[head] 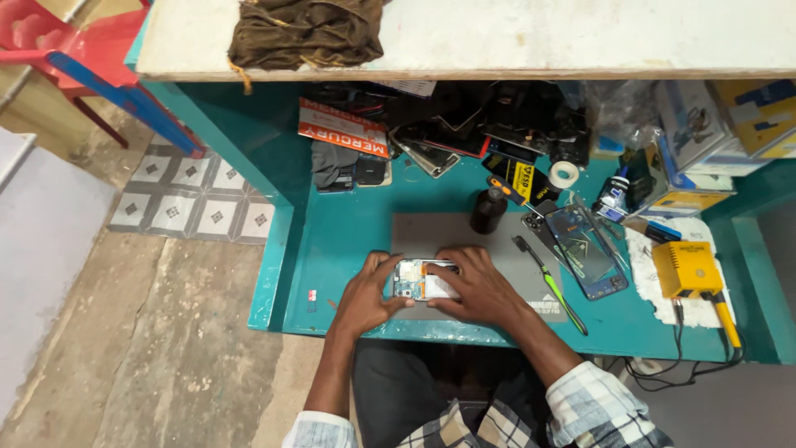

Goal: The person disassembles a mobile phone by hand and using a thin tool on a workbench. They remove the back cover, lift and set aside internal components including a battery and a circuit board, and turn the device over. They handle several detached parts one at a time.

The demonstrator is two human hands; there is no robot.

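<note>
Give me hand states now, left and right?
Left hand: fingers curled on the left end of the opened phone, gripping it.
Right hand: fingers pressed on the phone's right side, holding it on the grey mat.

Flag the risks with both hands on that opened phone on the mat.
1. The opened phone lies near the bench's front edge, gripped by the left hand and right hand; a slip could drop it.
2. The dark bottle stands just behind on the grey mat; a knock might tip it onto the exposed board.
3. The green-handled tool lies beside the right wrist and could get swept off.
</note>
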